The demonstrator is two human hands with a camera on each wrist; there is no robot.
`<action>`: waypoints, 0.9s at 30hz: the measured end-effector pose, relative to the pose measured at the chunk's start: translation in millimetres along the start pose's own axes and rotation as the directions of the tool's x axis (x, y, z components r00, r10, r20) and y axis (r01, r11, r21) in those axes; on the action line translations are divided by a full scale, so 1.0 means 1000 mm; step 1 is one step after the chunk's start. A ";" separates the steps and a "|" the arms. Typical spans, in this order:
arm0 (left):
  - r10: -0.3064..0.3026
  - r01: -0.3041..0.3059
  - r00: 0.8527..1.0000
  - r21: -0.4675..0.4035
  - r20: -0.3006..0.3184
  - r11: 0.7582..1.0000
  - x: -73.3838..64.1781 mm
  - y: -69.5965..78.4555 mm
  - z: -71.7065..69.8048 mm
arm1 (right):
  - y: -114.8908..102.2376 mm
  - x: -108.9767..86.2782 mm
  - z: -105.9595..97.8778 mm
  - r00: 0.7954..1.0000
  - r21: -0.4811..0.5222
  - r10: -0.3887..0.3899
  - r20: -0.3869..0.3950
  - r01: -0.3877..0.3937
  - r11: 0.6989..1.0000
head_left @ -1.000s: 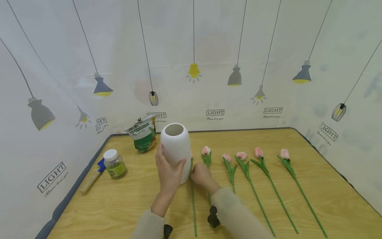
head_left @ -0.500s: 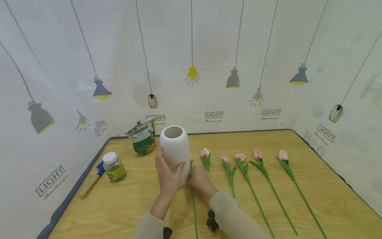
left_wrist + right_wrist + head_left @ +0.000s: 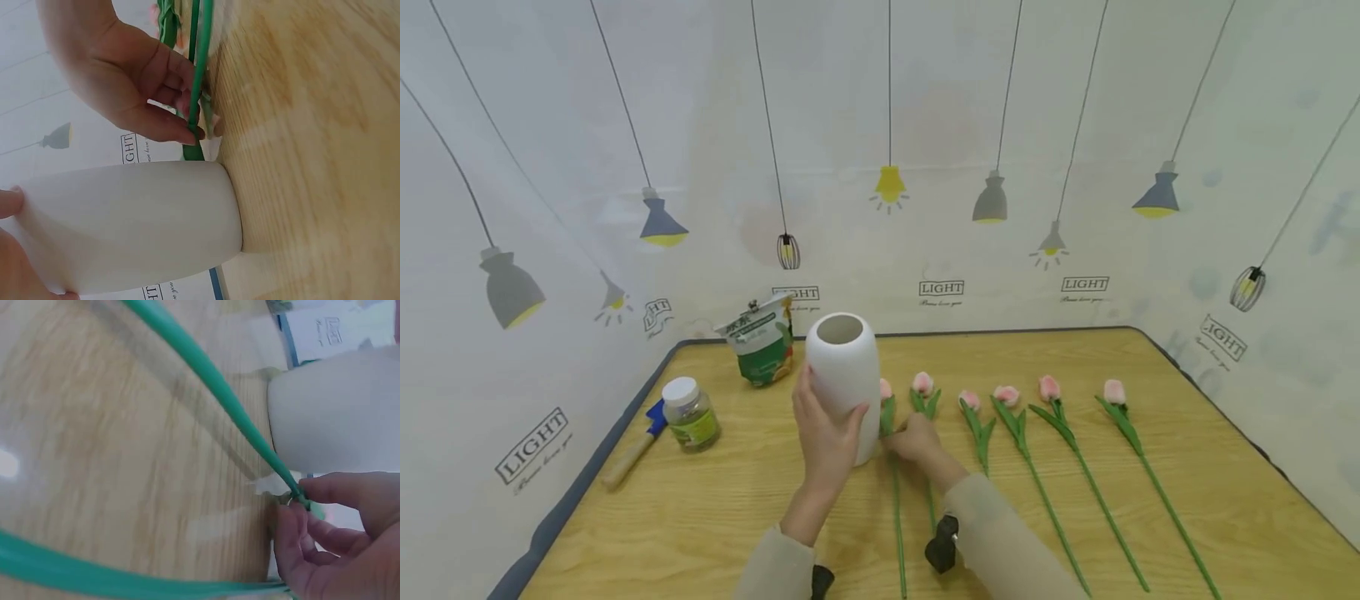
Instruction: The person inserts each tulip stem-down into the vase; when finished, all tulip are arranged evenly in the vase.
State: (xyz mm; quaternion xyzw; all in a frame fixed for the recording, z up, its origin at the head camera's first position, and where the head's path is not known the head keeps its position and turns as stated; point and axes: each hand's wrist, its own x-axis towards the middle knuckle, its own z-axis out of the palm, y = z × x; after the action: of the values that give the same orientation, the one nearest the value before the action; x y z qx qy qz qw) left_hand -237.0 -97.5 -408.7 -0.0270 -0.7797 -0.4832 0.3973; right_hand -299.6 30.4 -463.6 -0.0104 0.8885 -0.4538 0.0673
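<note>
A tall white vase (image 3: pixel 842 358) stands upright on the table. My left hand (image 3: pixel 827 433) grips its side, thumb to the right and fingers around the left. Right beside the vase, my right hand (image 3: pixel 917 440) pinches the green stem of a pink tulip (image 3: pixel 219 387) just below its leaves. In the head view, this tulip's bloom shows at the vase's right edge and its stem runs toward the front. A second tulip (image 3: pixel 922 384) lies under my right hand, its stem partly hidden by it. The left wrist view shows thumb and fingertips meeting at the held stem.
Several more pink tulips (image 3: pixel 1050 388) lie in a row to the right. Left of the vase stand a white-lidded jar (image 3: pixel 691 417) and a green-and-white bag (image 3: pixel 762 343). A blue-headed tool (image 3: pixel 632 454) with a wooden handle lies by the left edge.
My right hand has shifted slightly right, away from the vase, with the pinched tulip. More of that tulip's bloom now shows past the vase. My left hand keeps its grip on the vase.
</note>
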 end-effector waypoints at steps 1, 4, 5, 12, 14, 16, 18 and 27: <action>-0.001 0.001 1.000 0.001 -0.001 1.000 0.000 0.000 0.000 | 0.002 0.001 -0.001 1.000 0.036 0.016 0.002 -0.016 0.999; 0.002 -0.002 1.000 0.006 -0.008 1.000 0.001 0.000 0.000 | 0.004 0.002 -0.008 0.999 0.169 0.042 0.012 -0.044 0.985; 0.002 -0.002 1.000 0.006 -0.009 1.000 0.002 0.000 0.000 | 0.003 0.002 -0.011 0.999 0.217 0.038 0.011 -0.039 0.975; -0.016 0.016 1.000 0.010 -0.005 1.000 0.002 0.001 0.000 | -0.019 -0.006 -0.044 0.999 0.376 -0.040 -0.006 0.039 0.926; -0.019 0.020 1.000 0.015 -0.003 1.000 0.002 0.001 -0.001 | -0.030 -0.006 -0.054 0.998 0.370 -0.055 0.007 0.049 0.928; -0.016 0.016 1.000 0.017 -0.001 1.000 0.002 0.002 -0.002 | -0.045 -0.009 -0.066 0.996 0.354 -0.080 0.025 0.066 0.933; -0.014 0.014 1.000 0.014 -0.002 1.000 0.002 0.002 -0.003 | -0.060 -0.009 -0.078 0.994 0.343 -0.104 0.039 0.084 0.935; -0.014 0.014 1.000 -0.007 0.019 1.000 0.002 0.002 0.000 | -0.144 -0.012 -0.143 0.940 0.175 -0.317 -0.128 0.336 0.926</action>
State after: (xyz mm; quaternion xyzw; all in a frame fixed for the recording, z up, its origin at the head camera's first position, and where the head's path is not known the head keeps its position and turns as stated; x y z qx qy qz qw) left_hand -237.1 -97.6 -406.4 -0.0275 -0.7819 -0.4886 0.3861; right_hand -312.0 62.1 -263.3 -0.1293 0.8280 -0.5431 -0.0518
